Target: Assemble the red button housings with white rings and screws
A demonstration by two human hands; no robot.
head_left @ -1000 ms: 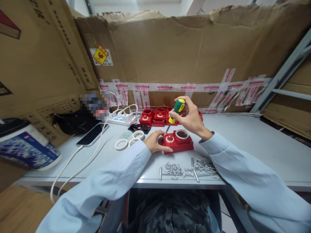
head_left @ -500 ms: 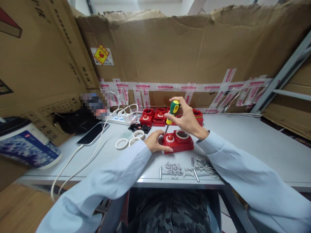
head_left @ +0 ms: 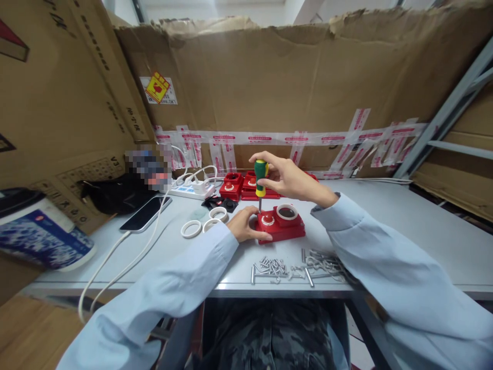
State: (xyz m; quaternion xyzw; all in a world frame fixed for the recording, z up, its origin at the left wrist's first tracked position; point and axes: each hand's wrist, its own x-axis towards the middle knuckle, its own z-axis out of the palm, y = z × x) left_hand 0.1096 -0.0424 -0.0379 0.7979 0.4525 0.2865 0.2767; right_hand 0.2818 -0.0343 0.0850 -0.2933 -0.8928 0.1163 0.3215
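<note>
A red box-shaped housing (head_left: 284,232) lies on the table in front of me, with a small red knob in a white collar on its left and a white ring round a dark round window on its right. My left hand (head_left: 244,225) grips the housing's left end, thumb along the front side. In my right hand (head_left: 283,177) is a green and yellow screwdriver (head_left: 261,177), held nearly upright by the handle. Its tip meets the housing's far left corner; any screw there is too small to make out. Loose screws (head_left: 272,266) lie in a pile nearer me.
White rings (head_left: 191,229) lie left of my left hand. More red housings (head_left: 231,186) stand at the back beside a power strip (head_left: 192,190). A phone (head_left: 146,214) with a white cable and a large cup (head_left: 44,231) are at left. Metal pins and hooks (head_left: 321,262) lie front right.
The screwdriver has swung from a tilt to nearly upright, its handle moving left with my right hand. My left hand still grips the housing.
</note>
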